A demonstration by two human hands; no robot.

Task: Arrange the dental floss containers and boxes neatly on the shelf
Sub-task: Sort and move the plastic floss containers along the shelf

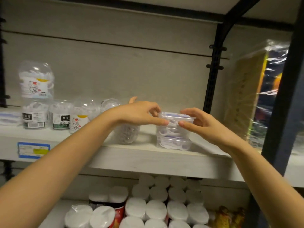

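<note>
A stack of clear flat floss boxes (172, 137) stands on the pale shelf (148, 160), right of centre. My left hand (139, 113) and my right hand (197, 122) both pinch the top box (176, 116) of that stack, one at each end. A clear floss jar (125, 134) sits partly hidden behind my left wrist. Further left stand several round floss jars (61, 116), and one cartoon-labelled jar (36, 80) is stacked on top of them.
Flat boxes (9, 116) lie at the shelf's far left. A blue price tag (33, 149) is stuck on the shelf front. A black upright (212, 79) and wrapped packs (256, 96) border the right. White-lidded canisters (156, 208) fill the shelf below.
</note>
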